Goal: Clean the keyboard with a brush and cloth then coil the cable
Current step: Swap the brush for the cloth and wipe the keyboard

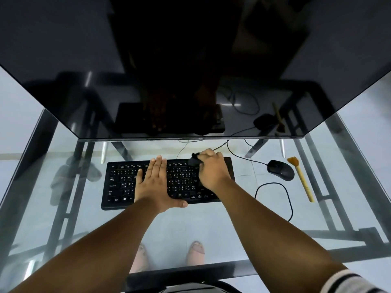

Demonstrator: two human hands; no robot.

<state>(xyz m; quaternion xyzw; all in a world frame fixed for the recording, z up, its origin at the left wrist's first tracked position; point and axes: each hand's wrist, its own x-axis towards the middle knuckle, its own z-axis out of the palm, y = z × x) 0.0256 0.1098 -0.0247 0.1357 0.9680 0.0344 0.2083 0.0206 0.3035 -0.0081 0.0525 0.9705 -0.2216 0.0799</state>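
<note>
Wiping the keyboard [148,182], mid-bench: right hand [211,172] clenched round a dark cloth [194,160] at the top key rows; left hand [154,182] flat, fingers straight, pinning the keys. Brush [302,180] lies beside the mouse [280,170]. Risk: cloth snagging keycaps, or the keyboard sliding on the glass bench [211,225] if the pin loosens.

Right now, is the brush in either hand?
No. The brush lies on the glass desk right of the mouse; the right hand grips a dark cloth.
</note>
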